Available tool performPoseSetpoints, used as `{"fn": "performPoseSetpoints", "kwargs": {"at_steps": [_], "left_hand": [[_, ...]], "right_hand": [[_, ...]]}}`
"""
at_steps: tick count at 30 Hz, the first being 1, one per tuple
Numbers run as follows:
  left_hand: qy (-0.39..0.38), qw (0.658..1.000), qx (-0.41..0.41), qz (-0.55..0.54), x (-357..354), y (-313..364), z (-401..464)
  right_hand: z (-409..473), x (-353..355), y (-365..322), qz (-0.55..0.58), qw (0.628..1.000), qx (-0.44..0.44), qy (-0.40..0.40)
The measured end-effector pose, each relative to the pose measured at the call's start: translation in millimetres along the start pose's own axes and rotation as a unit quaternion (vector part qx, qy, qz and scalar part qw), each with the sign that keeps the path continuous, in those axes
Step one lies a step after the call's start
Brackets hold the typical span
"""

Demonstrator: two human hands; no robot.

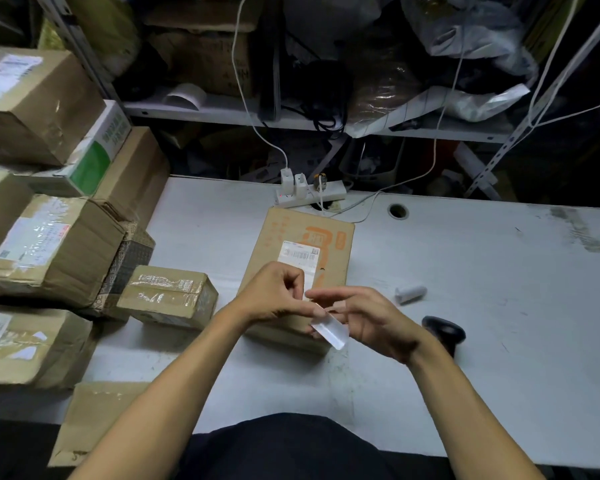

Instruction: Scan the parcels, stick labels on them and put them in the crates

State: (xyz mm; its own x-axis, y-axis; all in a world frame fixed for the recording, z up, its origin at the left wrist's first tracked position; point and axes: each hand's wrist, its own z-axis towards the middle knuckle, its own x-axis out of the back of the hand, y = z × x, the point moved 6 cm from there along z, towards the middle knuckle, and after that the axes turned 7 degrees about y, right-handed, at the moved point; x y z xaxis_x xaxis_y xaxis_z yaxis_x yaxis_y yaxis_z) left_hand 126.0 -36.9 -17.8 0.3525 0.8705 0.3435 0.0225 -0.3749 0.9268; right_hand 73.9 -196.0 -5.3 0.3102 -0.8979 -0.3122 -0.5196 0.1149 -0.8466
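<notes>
A brown cardboard parcel (329, 244) with orange print and a white shipping label lies flat on the grey table (482, 289) in front of me. Both hands hover above its near end. My left hand (274, 296) pinches the top end of a small white label strip (331, 329). My right hand (371, 317) holds the same strip from the right, fingers spread. A black handheld scanner (445, 332) lies on the table just right of my right wrist. A small white label roll (410, 293) lies beyond it.
Several taped cardboard parcels (49, 247) are stacked along the left side, with a small one (168, 296) close to my left forearm. A flattened carton (94, 417) hangs over the near edge. A power strip (309, 194) with cables sits at the table's back, before cluttered shelves.
</notes>
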Motion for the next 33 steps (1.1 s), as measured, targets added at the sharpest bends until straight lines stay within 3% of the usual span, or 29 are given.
{"fn": "performPoseSetpoints", "kwargs": {"at_steps": [4, 10, 14, 17, 20, 22, 25, 30, 31, 33], "left_hand": [[-0.059, 0.998, -0.007, 0.032, 1, 6, -2], [-0.144, 0.987, 0.072, -0.012, 0, 0, -7], [-0.189, 0.95, 0.2, -0.146, -8, -6, -16], [-0.157, 0.929, 0.218, -0.254, -17, -3, -21], [-0.033, 0.977, 0.166, -0.127, -21, -6, -17], [0.035, 0.991, 0.129, -0.019, -23, -10, -13], [0.055, 0.993, 0.068, 0.078, -27, -10, -6], [0.055, 0.982, -0.043, 0.175, -33, -5, -8], [0.07, 0.979, -0.06, 0.181, -30, -7, -9], [0.126, 0.968, -0.074, 0.203, -16, -13, -10]], "right_hand": [[1, -2, 6, -0.004, 0.998, -0.044, -0.039], [2, 4, 13, -0.034, 0.998, -0.045, -0.003], [2, 10, 16, 0.008, 0.995, -0.024, 0.093], [1, 22, 26, 0.045, 0.975, -0.011, 0.217], [-2, 25, 39, 0.045, 0.951, 0.001, 0.304], [-5, 23, 45, 0.036, 0.94, 0.013, 0.34], [-9, 25, 47, -0.048, 0.908, 0.024, 0.417], [-17, 27, 47, -0.313, 0.806, -0.026, 0.502], [-18, 28, 50, -0.317, 0.803, -0.034, 0.504], [-16, 32, 58, -0.259, 0.831, -0.025, 0.492]]}}
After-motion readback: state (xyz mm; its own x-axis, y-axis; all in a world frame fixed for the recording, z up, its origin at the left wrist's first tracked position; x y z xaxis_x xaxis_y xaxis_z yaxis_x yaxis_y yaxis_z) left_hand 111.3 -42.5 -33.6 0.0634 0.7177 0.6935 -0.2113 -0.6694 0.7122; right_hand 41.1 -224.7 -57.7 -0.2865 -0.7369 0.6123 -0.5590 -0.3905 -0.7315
